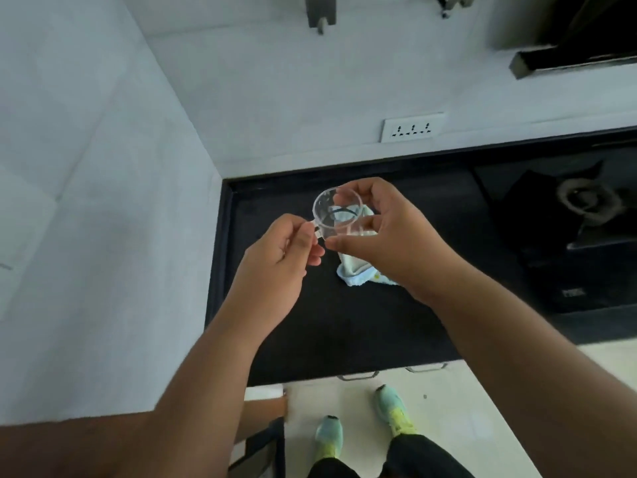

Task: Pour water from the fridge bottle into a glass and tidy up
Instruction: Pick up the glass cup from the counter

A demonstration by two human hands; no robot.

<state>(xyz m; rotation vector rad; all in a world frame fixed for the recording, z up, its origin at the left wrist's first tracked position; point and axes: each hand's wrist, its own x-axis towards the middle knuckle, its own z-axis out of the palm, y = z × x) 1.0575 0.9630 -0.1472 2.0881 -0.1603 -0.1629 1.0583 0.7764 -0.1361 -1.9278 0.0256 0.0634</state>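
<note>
While the left hand (286, 246) pinched the handle, the right hand (382, 232) cupped the glass mug (336, 215) at three o'clock, likely steadying it. A blue cloth (358, 276) lay beneath on the black counter (310, 322).

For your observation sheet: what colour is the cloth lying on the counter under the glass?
Light blue cloth on the black counter, clearest in the head view.

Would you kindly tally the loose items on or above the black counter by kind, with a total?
Clear glass cup, held by left hand and right hand: 1
Light blue cloth on the counter: 1
Total: 2
</note>
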